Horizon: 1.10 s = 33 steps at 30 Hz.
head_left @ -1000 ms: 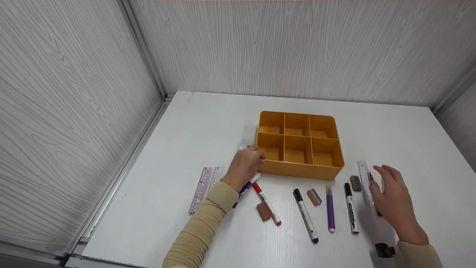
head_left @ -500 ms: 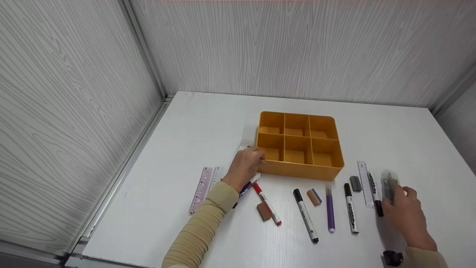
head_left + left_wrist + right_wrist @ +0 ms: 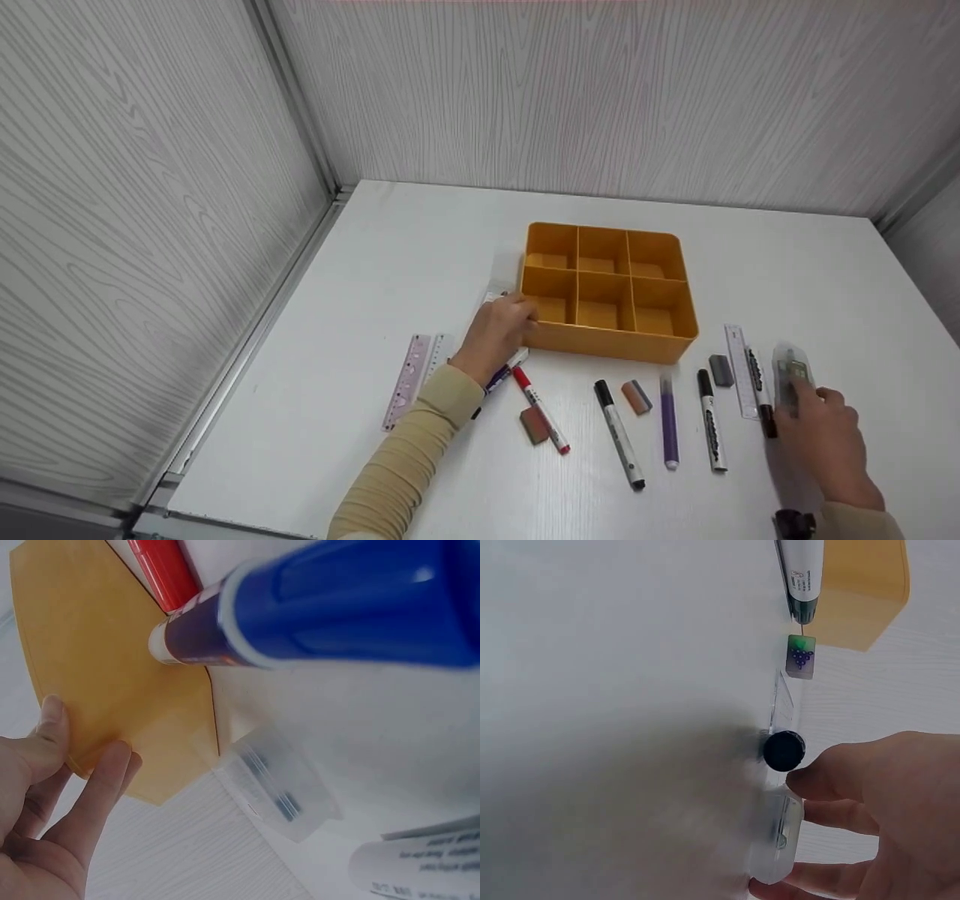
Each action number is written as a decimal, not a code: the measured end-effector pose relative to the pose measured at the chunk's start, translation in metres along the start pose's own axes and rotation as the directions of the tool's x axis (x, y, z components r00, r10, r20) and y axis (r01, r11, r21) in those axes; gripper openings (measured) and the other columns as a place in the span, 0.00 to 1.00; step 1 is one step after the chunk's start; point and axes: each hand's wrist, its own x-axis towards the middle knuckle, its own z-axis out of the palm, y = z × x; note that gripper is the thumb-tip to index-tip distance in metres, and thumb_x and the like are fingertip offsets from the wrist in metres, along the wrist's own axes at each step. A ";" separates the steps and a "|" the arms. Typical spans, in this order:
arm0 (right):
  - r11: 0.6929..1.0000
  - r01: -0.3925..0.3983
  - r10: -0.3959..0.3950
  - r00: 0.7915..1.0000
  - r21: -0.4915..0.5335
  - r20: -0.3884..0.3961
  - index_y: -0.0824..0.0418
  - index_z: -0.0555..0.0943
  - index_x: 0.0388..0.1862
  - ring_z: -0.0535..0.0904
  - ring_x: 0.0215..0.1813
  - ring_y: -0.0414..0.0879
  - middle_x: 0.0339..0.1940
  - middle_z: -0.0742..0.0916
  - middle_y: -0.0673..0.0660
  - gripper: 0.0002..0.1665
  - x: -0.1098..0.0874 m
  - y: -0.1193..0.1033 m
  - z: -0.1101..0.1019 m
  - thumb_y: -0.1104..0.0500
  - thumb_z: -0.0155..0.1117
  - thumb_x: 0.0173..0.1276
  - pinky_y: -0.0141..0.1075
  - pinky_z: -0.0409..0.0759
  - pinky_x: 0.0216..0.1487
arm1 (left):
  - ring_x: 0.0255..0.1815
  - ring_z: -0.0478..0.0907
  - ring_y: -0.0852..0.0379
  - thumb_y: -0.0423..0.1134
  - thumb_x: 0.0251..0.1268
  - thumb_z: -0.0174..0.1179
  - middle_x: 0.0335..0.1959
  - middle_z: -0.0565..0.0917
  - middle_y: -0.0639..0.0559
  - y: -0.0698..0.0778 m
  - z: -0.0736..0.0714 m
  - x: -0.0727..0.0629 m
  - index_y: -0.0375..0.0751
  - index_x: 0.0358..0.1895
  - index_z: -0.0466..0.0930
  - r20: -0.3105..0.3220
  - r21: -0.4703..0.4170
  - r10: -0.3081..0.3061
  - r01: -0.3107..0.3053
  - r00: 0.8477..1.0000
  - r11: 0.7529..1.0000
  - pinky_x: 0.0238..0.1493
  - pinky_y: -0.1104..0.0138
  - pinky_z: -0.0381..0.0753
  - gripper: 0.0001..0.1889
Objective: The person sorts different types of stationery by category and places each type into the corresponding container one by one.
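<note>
Round-cornered six-compartment orange box [image 3: 611, 342], translucent case [image 3: 775, 840]

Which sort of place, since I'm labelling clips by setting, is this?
Probably an indoor work booth: wood-grain panels stand on three sides of a white table bearing a divided box and markers.

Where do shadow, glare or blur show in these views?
Head: a soft shadow beside the right hand; left wrist: the close-up blue marker looks soft, with a small glare spot; right wrist: a broad, dim shadow over the table beside the case.
</note>
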 end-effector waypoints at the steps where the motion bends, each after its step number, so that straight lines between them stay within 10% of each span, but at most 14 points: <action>1: 1.000 -0.004 0.004 1.000 -0.002 0.001 0.73 0.60 0.72 0.67 0.57 0.84 0.60 0.65 0.88 0.35 0.000 0.000 0.000 0.59 0.54 0.70 0.68 0.75 0.47 | 0.36 0.81 0.58 0.32 0.66 0.63 0.38 0.86 0.52 0.000 0.000 0.000 0.43 0.39 0.85 0.002 0.004 -0.003 0.003 1.000 1.000 0.45 0.72 0.84 0.04; 21: 0.998 -0.022 0.016 0.996 0.061 0.086 0.86 0.50 0.69 0.71 0.45 0.75 0.50 0.69 0.90 0.39 0.006 0.014 -0.017 0.58 0.47 0.72 0.59 0.75 0.40 | 0.38 0.84 0.57 0.29 0.62 0.66 0.38 0.87 0.51 -0.001 0.000 -0.001 0.42 0.38 0.86 -0.036 0.023 0.026 -0.025 0.999 0.999 0.47 0.71 0.84 0.05; 29: 0.996 0.068 -0.061 0.992 0.060 -0.112 0.90 0.55 0.64 0.71 0.38 0.78 0.42 0.71 0.91 0.36 0.001 0.009 -0.017 0.64 0.49 0.66 0.61 0.74 0.33 | 0.37 0.83 0.58 0.30 0.64 0.65 0.39 0.86 0.51 0.000 0.001 -0.001 0.42 0.39 0.86 -0.017 0.022 0.012 -0.012 1.000 1.000 0.48 0.71 0.84 0.04; 33: 0.979 0.194 -0.166 0.932 0.057 -0.323 0.91 0.63 0.58 0.73 0.30 0.78 0.35 0.74 0.90 0.32 -0.002 0.002 -0.014 0.70 0.52 0.59 0.61 0.74 0.26 | 0.38 0.83 0.57 0.31 0.64 0.64 0.39 0.86 0.51 0.000 0.001 -0.001 0.42 0.40 0.86 -0.021 0.018 0.015 -0.015 1.000 1.000 0.48 0.71 0.84 0.04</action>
